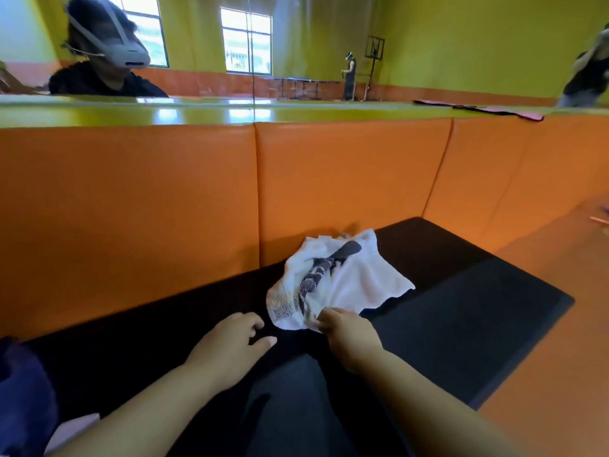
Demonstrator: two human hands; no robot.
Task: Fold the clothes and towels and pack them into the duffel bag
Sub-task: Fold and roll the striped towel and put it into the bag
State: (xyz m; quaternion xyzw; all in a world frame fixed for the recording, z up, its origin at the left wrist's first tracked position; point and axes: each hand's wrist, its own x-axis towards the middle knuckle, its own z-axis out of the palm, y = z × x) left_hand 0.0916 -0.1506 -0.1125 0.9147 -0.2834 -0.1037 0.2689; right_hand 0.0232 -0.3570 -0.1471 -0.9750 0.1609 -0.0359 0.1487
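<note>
Right hand (349, 334) pinches the white towel's (339, 278) near edge; left hand (227, 344) hovers loosely spread beside it.

**Bare arms, dark grey trousers, white headset in the mirror**

Bare from wrist to near edge: left forearm (148, 407) and right forearm (428, 400), each ending in a bare hand, left hand (230, 344) and right hand (349, 338). Near centre, between the arms: smooth dark grey trousers (296, 417). Far left, reflected in the wall mirror (296, 44): white head-mounted camera unit (128, 51) on pale crossed straps, thin cord at its side, above a black top (99, 82).
</note>
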